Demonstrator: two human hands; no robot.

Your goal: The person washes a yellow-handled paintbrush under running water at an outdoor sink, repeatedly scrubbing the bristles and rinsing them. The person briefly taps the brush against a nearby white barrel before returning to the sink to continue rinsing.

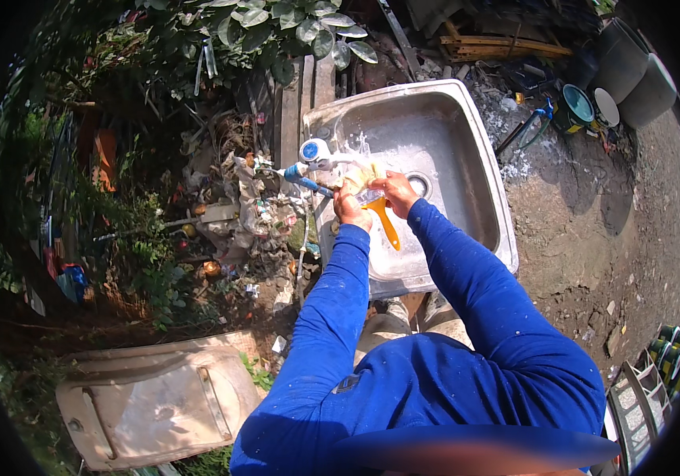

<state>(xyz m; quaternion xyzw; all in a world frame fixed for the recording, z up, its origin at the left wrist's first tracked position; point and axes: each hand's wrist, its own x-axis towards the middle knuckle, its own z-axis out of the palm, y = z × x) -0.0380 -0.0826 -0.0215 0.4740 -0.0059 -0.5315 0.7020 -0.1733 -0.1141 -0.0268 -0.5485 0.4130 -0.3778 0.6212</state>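
Observation:
A paintbrush with an orange handle (385, 224) is held over the metal sink (483, 135), its handle slanting down toward me and its bristle end up between my hands. My left hand (350, 209) grips it from the left near the tap. From the right, my right hand (398, 193) closes its fingers on the pale bristle end. Water splashes white around the bristles and my fingers. Just beyond my left hand is a white tap (315, 151) with a blue cap, joined to a blue pipe fitting (299, 173). The fingers partly hide the bristles.
A round drain (418, 186) lies right of my hands. Dirty plastic litter (245, 198) and leafy plants (257, 28) fill the left side. A stained basin (149, 397) lies at lower left. Buckets (576, 105) and grey bins (633, 75) stand at far right.

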